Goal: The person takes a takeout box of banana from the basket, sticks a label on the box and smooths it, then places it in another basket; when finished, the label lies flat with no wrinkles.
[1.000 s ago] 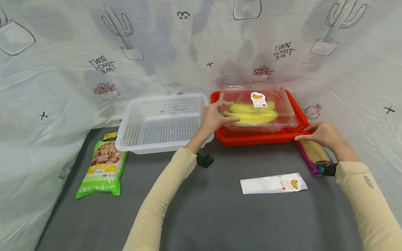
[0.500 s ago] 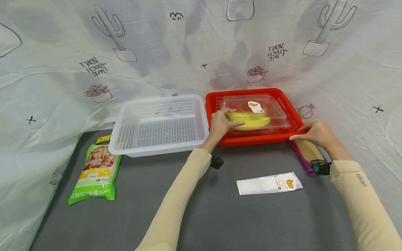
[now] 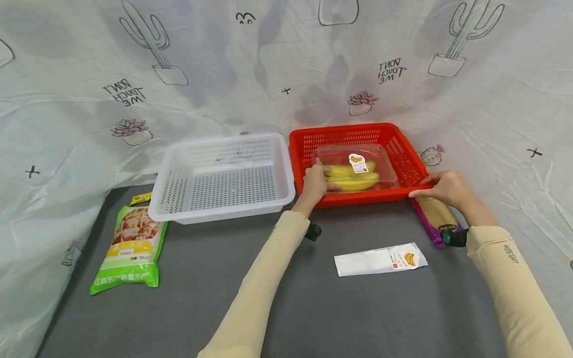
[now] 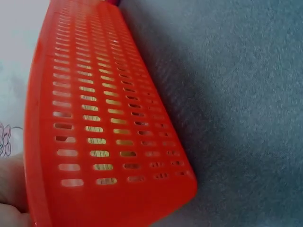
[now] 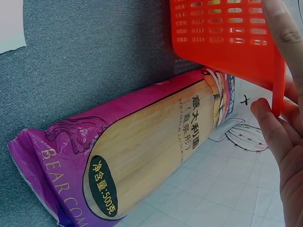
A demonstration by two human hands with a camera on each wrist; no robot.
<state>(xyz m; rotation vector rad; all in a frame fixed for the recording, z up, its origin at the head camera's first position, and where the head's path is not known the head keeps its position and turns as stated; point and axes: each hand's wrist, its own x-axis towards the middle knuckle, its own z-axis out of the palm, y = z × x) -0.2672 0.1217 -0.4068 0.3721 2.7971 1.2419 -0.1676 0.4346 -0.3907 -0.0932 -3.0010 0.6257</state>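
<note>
A clear plastic box (image 3: pixel 383 166) of bananas (image 3: pixel 353 184), with a banana sticker on its lid, sits inside the red plastic basket (image 3: pixel 358 199). My left hand (image 3: pixel 315 183) grips the box by its left end, its fingers partly hidden down in the basket. In the left wrist view, yellow shows through the slots of the basket wall (image 4: pixel 113 203). My right hand (image 3: pixel 452 190) pinches the basket rim at its front right corner. Below that hand lies a purple pack of spaghetti (image 5: pixel 147 137), partly under the basket's corner in the head view.
Left of the red basket stands a white perforated basket (image 3: pixel 224 214). A green food bag (image 3: pixel 130 248) and a small yellow packet (image 3: pixel 141 198) lie at the left. A white paper sleeve with a banana label (image 3: pixel 380 259) lies in front. A patterned cloth (image 3: pixel 268 64) hangs behind.
My left hand has lowered the box of bananas from above the red basket's rim down into it. My right hand has kept its hold on the basket's corner. The head view has shifted slightly.
</note>
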